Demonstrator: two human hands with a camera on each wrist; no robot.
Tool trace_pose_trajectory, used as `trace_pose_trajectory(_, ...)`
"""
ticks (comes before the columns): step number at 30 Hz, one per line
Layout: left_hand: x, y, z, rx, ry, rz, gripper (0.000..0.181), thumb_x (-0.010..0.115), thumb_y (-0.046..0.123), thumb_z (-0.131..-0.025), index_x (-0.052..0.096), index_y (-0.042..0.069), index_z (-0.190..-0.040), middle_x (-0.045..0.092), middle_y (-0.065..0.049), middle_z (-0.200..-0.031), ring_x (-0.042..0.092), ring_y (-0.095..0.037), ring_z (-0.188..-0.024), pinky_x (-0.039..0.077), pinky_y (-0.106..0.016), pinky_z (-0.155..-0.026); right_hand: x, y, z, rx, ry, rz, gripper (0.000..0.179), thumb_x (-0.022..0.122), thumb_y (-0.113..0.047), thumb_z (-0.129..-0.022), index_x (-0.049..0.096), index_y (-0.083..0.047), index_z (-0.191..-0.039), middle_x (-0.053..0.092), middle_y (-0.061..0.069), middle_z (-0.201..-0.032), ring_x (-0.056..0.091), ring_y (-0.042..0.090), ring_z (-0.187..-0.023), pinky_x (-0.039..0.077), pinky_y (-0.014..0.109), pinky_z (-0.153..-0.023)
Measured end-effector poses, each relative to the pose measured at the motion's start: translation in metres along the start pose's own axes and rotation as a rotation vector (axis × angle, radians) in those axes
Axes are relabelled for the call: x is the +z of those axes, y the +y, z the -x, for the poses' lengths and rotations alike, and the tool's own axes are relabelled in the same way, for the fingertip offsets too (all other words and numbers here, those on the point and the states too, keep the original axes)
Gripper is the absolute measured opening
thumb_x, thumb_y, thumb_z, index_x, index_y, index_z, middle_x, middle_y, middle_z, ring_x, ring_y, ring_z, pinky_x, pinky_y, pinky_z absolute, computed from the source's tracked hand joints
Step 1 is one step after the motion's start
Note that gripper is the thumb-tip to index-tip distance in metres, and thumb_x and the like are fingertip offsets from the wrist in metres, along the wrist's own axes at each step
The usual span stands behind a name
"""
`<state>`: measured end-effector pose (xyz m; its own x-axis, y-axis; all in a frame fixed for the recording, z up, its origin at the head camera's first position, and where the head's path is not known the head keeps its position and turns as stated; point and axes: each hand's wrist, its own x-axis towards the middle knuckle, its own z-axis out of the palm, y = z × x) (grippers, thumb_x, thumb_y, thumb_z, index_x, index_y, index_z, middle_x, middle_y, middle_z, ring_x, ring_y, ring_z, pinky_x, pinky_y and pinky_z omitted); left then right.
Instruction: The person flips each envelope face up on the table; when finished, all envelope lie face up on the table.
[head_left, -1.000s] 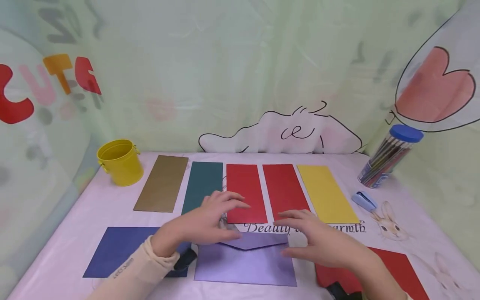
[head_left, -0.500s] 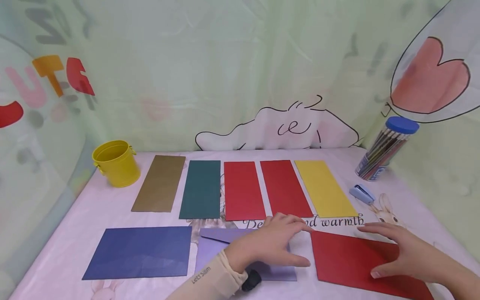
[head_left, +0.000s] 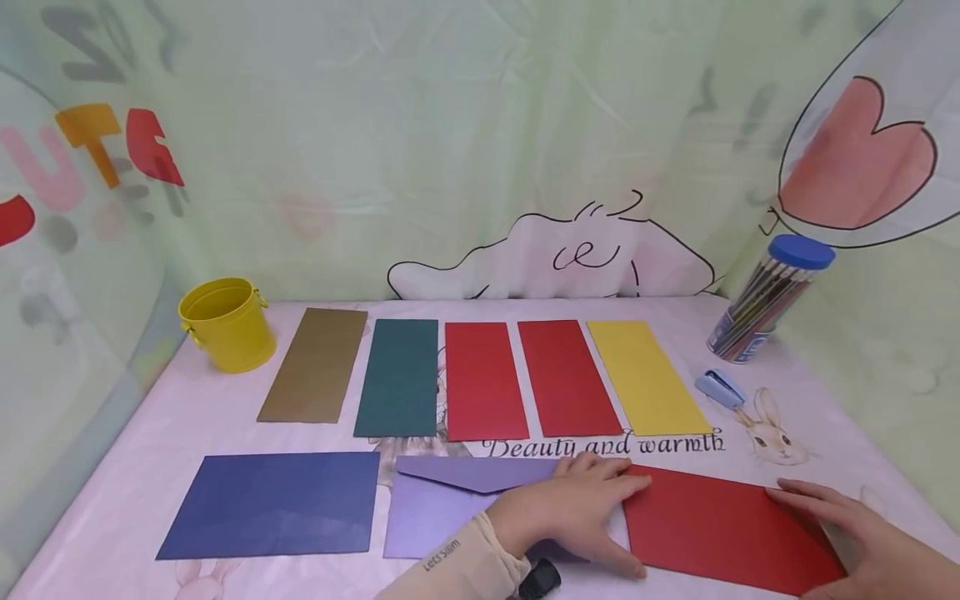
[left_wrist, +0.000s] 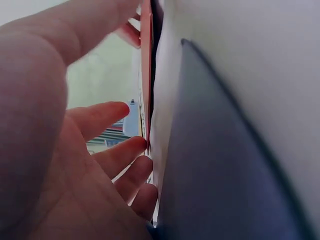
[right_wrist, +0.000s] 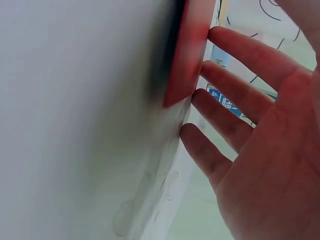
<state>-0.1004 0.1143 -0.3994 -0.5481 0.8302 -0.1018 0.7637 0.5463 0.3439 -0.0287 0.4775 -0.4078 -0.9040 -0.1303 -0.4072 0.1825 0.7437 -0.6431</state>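
Note:
A red envelope (head_left: 720, 529) lies flat at the front right, between my two hands. My left hand (head_left: 577, 508) reaches across the right part of a purple envelope (head_left: 427, 517), fingertips right at the red envelope's left edge. At the opposite end, my right hand (head_left: 855, 533) is spread along the right edge. In the right wrist view its fingers (right_wrist: 230, 85) are stretched out, some tips against the red envelope (right_wrist: 187, 60) and the tablecloth. The left wrist view shows the left fingers (left_wrist: 132, 177) loosely bent, thumb apart.
A blue envelope (head_left: 270, 508) lies front left. Behind stand in a row brown (head_left: 315, 367), green (head_left: 397, 379), two red and yellow (head_left: 648, 375) paper rectangles. A yellow bucket (head_left: 228, 329), a blue stapler (head_left: 722, 389) and a pencil tub (head_left: 768, 300) sit farther back.
Both hands have moved right, from over the purple envelope to the two ends of the red envelope. The purple envelope's flap has come back into view.

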Motion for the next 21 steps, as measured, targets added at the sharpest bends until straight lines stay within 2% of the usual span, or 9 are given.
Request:
trace_pose_trajectory(5, 0.003, 0.002, 0.000, -0.003, 0.010, -0.060, 0.096, 0.070, 0.073, -0.077, 0.034, 0.036, -0.157, 0.029, 0.016, -0.153, 0.023, -0.007, -0.138, 0.027, -0.032, -0.107, 0.001, -0.003, 0.004, -0.024, -0.005, 0.012, 0.108, 0.093, -0.025, -0.070, 0.030, 0.009, -0.151, 0.013, 0.035, -0.148, 0.017, 0.065, -0.119, 0.060, 0.041, -0.071)
trace_pose_trajectory(9, 0.005, 0.006, 0.000, -0.013, -0.001, -0.116, 0.095, 0.068, 0.077, -0.075, 0.037, 0.036, -0.155, 0.026, 0.015, -0.154, 0.022, -0.007, -0.139, 0.026, -0.031, -0.107, 0.000, -0.003, 0.005, -0.023, -0.007, 0.009, 0.109, 0.093, -0.025, -0.069, 0.031, 0.009, -0.151, 0.013, 0.035, -0.149, 0.017, 0.065, -0.120, 0.060, 0.040, -0.071)
trace_pose_trajectory(12, 0.006, 0.007, 0.000, -0.021, 0.004, -0.140, 0.094, 0.067, 0.078, -0.075, 0.039, 0.036, -0.154, 0.027, 0.014, -0.155, 0.022, -0.007, -0.139, 0.027, -0.032, -0.108, -0.001, -0.002, 0.006, -0.016, -0.019, -0.004, 0.105, 0.091, -0.023, -0.072, 0.030, 0.009, -0.151, 0.013, 0.036, -0.149, 0.015, 0.065, -0.120, 0.060, 0.040, -0.072)
trace_pose_trajectory(18, 0.004, 0.009, 0.000, -0.027, 0.005, -0.146, 0.092, 0.067, 0.078, -0.076, 0.042, 0.036, -0.153, 0.030, 0.015, -0.154, 0.025, -0.007, -0.138, 0.027, -0.035, -0.111, -0.002, 0.001, 0.006, -0.007, -0.032, -0.026, 0.099, 0.088, -0.021, -0.077, 0.030, 0.010, -0.151, 0.012, 0.039, -0.149, 0.014, 0.067, -0.121, 0.060, 0.040, -0.073)
trace_pose_trajectory(21, 0.003, 0.010, 0.000, -0.025, -0.002, -0.144, 0.089, 0.066, 0.077, -0.077, 0.043, 0.036, -0.152, 0.031, 0.015, -0.154, 0.025, -0.007, -0.139, 0.027, -0.035, -0.111, -0.002, 0.003, 0.008, -0.018, -0.022, 0.017, 0.097, 0.088, -0.023, -0.077, 0.033, 0.011, -0.150, 0.014, 0.040, -0.148, 0.017, 0.066, -0.121, 0.060, 0.039, -0.072)
